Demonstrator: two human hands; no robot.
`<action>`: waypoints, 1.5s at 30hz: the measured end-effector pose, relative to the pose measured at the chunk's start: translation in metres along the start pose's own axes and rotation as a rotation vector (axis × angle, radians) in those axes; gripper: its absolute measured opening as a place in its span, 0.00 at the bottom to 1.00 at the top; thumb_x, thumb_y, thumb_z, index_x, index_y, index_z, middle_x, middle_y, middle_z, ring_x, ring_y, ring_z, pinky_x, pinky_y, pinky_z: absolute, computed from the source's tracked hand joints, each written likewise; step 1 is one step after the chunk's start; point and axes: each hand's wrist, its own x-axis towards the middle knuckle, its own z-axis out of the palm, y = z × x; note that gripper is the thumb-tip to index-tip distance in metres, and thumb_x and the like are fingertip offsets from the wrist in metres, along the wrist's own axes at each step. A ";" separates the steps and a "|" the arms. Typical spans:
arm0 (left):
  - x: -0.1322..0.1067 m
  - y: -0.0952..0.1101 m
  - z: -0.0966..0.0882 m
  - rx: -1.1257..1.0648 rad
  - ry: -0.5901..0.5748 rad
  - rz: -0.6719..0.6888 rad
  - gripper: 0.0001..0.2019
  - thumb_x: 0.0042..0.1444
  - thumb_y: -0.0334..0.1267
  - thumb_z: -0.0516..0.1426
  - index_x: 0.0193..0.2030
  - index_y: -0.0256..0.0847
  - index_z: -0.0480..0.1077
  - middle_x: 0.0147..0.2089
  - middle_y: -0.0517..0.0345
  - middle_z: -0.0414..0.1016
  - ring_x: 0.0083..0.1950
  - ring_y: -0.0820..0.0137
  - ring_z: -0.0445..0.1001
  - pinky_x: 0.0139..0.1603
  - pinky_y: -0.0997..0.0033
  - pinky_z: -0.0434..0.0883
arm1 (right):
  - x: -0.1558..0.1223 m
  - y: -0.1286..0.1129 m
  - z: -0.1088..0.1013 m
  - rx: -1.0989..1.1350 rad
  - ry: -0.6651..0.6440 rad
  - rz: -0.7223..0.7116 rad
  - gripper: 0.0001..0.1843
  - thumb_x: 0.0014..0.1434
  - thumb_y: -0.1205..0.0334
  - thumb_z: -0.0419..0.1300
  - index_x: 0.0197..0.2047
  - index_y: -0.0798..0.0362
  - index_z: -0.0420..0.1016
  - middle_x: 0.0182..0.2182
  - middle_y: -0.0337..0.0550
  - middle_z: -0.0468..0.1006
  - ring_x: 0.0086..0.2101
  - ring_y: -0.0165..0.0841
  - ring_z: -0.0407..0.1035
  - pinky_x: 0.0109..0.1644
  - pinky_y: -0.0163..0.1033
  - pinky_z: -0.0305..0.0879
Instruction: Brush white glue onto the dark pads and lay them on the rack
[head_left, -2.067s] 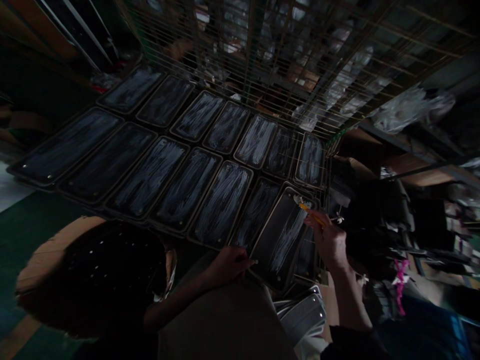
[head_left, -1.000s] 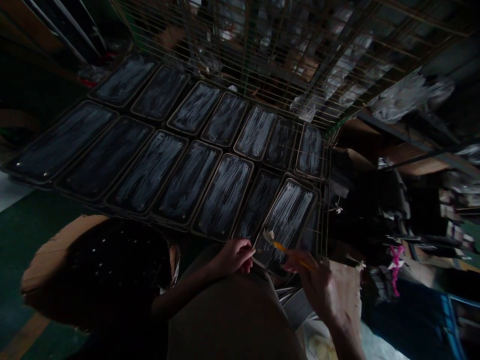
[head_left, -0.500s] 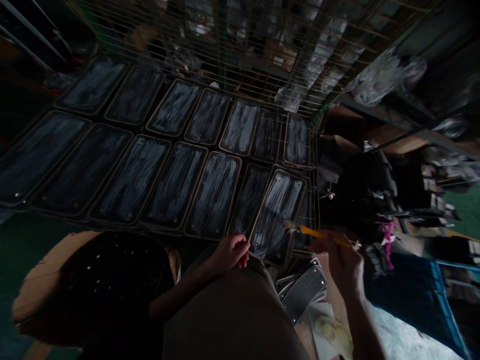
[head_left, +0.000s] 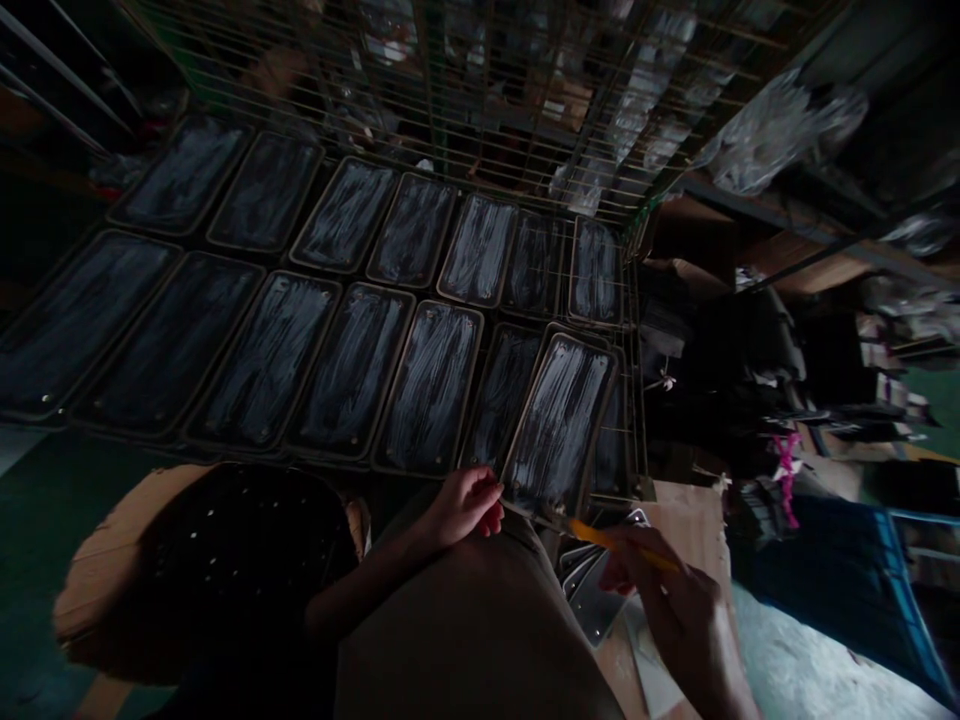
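My left hand (head_left: 463,505) pinches the near left corner of a dark rectangular tray (head_left: 559,425) smeared with white streaks, which lies tilted over the right end of the near row. My right hand (head_left: 667,590) is closed on a yellow-handled brush (head_left: 600,535), whose bristles touch the tray's near edge. Two rows of several similar white-streaked trays (head_left: 345,365) cover a wire rack (head_left: 630,400) in front of me.
A stack of shiny bare trays (head_left: 592,590) lies under my right hand on cardboard (head_left: 690,520). A wire cage wall (head_left: 480,90) rises behind the rack. A dark speckled cloth (head_left: 240,570) sits at lower left. Dark clutter and a blue crate (head_left: 862,590) fill the right.
My right hand drew the brush down the tray from its far end to its near edge. My left hand stayed on the tray's near corner.
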 end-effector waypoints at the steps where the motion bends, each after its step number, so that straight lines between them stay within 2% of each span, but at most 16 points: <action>1: 0.000 0.000 0.000 0.006 0.004 0.005 0.19 0.56 0.55 0.57 0.33 0.38 0.61 0.23 0.60 0.71 0.22 0.73 0.71 0.20 0.76 0.66 | 0.003 -0.005 -0.001 0.030 0.002 0.009 0.13 0.68 0.56 0.51 0.51 0.50 0.69 0.31 0.42 0.78 0.29 0.33 0.74 0.32 0.36 0.72; 4: -0.001 0.001 0.001 0.064 0.019 0.017 0.18 0.57 0.53 0.55 0.32 0.39 0.61 0.23 0.61 0.70 0.21 0.73 0.71 0.19 0.77 0.65 | 0.025 -0.012 0.006 0.175 0.022 0.043 0.14 0.68 0.55 0.51 0.49 0.52 0.70 0.28 0.42 0.78 0.28 0.33 0.74 0.32 0.36 0.71; 7: 0.000 0.003 0.000 0.138 0.026 0.003 0.16 0.59 0.50 0.53 0.31 0.39 0.62 0.22 0.61 0.70 0.21 0.74 0.70 0.19 0.78 0.64 | 0.060 -0.003 0.018 0.340 0.045 0.042 0.15 0.67 0.51 0.52 0.46 0.53 0.71 0.24 0.40 0.77 0.23 0.32 0.72 0.27 0.36 0.70; 9: 0.001 0.005 -0.001 0.158 0.018 -0.002 0.16 0.59 0.50 0.53 0.30 0.39 0.61 0.22 0.61 0.70 0.20 0.74 0.69 0.20 0.78 0.64 | 0.086 0.007 0.023 0.384 0.133 0.020 0.15 0.66 0.49 0.53 0.44 0.52 0.71 0.22 0.38 0.76 0.21 0.32 0.71 0.26 0.36 0.70; 12: 0.001 0.005 -0.002 0.139 0.013 0.034 0.17 0.58 0.53 0.54 0.29 0.40 0.61 0.22 0.61 0.70 0.20 0.74 0.70 0.21 0.77 0.66 | 0.118 0.016 0.020 0.368 0.351 -0.022 0.15 0.65 0.49 0.54 0.44 0.52 0.71 0.23 0.37 0.76 0.22 0.33 0.72 0.27 0.37 0.71; 14: 0.001 0.004 -0.002 0.113 0.019 0.048 0.18 0.57 0.54 0.54 0.30 0.40 0.61 0.22 0.62 0.70 0.21 0.74 0.70 0.22 0.76 0.66 | 0.128 0.016 0.015 0.336 0.501 -0.053 0.15 0.65 0.50 0.54 0.43 0.52 0.71 0.24 0.38 0.77 0.23 0.33 0.73 0.28 0.37 0.72; 16: 0.001 0.002 -0.003 0.101 0.016 0.036 0.19 0.58 0.55 0.54 0.31 0.40 0.61 0.23 0.62 0.70 0.21 0.73 0.70 0.22 0.76 0.66 | 0.127 0.014 0.011 0.312 0.565 -0.069 0.14 0.66 0.51 0.53 0.44 0.53 0.71 0.24 0.38 0.77 0.24 0.33 0.74 0.29 0.36 0.72; 21: 0.004 -0.001 -0.002 0.114 0.027 0.024 0.19 0.58 0.55 0.53 0.32 0.40 0.61 0.22 0.61 0.70 0.21 0.73 0.69 0.22 0.75 0.65 | 0.128 0.021 0.009 0.297 0.363 -0.079 0.14 0.67 0.51 0.53 0.46 0.52 0.71 0.27 0.40 0.78 0.28 0.34 0.76 0.32 0.36 0.72; 26: 0.006 0.005 -0.001 0.187 0.074 0.015 0.20 0.57 0.57 0.54 0.30 0.39 0.64 0.21 0.61 0.68 0.22 0.71 0.69 0.23 0.75 0.62 | 0.169 0.038 -0.005 0.217 0.620 -0.101 0.17 0.67 0.49 0.51 0.45 0.54 0.70 0.26 0.40 0.77 0.26 0.34 0.75 0.32 0.38 0.73; 28: 0.005 0.007 -0.001 0.226 0.083 0.024 0.20 0.58 0.55 0.54 0.31 0.38 0.66 0.23 0.60 0.69 0.23 0.71 0.69 0.24 0.75 0.62 | 0.179 0.043 -0.010 0.158 0.676 -0.119 0.17 0.68 0.50 0.51 0.47 0.54 0.70 0.27 0.40 0.78 0.27 0.34 0.75 0.33 0.37 0.72; 31: 0.002 0.009 -0.002 0.275 0.092 0.064 0.19 0.59 0.53 0.54 0.31 0.37 0.67 0.25 0.59 0.71 0.27 0.71 0.71 0.27 0.75 0.63 | 0.174 0.050 -0.011 0.034 0.659 -0.178 0.16 0.68 0.52 0.50 0.50 0.54 0.70 0.30 0.41 0.79 0.30 0.33 0.76 0.36 0.37 0.72; 34: 0.000 0.009 0.000 0.226 0.061 0.051 0.19 0.60 0.53 0.54 0.32 0.38 0.65 0.27 0.57 0.72 0.28 0.69 0.74 0.27 0.74 0.65 | 0.149 0.057 -0.006 -0.107 0.557 -0.201 0.15 0.69 0.55 0.49 0.51 0.52 0.69 0.32 0.41 0.80 0.32 0.33 0.77 0.36 0.36 0.71; 37: -0.001 0.008 0.004 0.094 0.021 -0.008 0.20 0.59 0.56 0.53 0.34 0.39 0.61 0.26 0.57 0.73 0.27 0.66 0.76 0.24 0.74 0.67 | 0.112 0.055 -0.001 -0.146 0.432 -0.160 0.14 0.69 0.56 0.49 0.52 0.51 0.68 0.31 0.40 0.80 0.31 0.33 0.77 0.35 0.36 0.71; 40: 0.000 0.010 0.008 0.010 0.010 -0.048 0.21 0.57 0.58 0.54 0.37 0.40 0.60 0.25 0.57 0.73 0.26 0.66 0.77 0.23 0.74 0.69 | 0.081 0.043 -0.002 -0.112 0.368 -0.060 0.14 0.69 0.54 0.49 0.49 0.51 0.70 0.28 0.39 0.79 0.27 0.33 0.76 0.30 0.36 0.69; 42: 0.000 0.015 0.010 -0.045 -0.017 -0.084 0.22 0.55 0.59 0.56 0.38 0.39 0.60 0.26 0.57 0.74 0.25 0.66 0.78 0.23 0.74 0.70 | 0.070 0.032 -0.007 -0.060 0.397 -0.009 0.14 0.68 0.52 0.49 0.47 0.50 0.71 0.27 0.39 0.79 0.26 0.34 0.75 0.29 0.37 0.69; 45: -0.002 0.030 0.012 -0.149 -0.060 -0.105 0.23 0.52 0.57 0.59 0.42 0.39 0.63 0.28 0.56 0.76 0.23 0.68 0.76 0.21 0.76 0.68 | 0.069 0.020 -0.020 -0.031 0.559 -0.017 0.15 0.67 0.50 0.50 0.45 0.49 0.72 0.28 0.41 0.79 0.29 0.37 0.75 0.31 0.40 0.70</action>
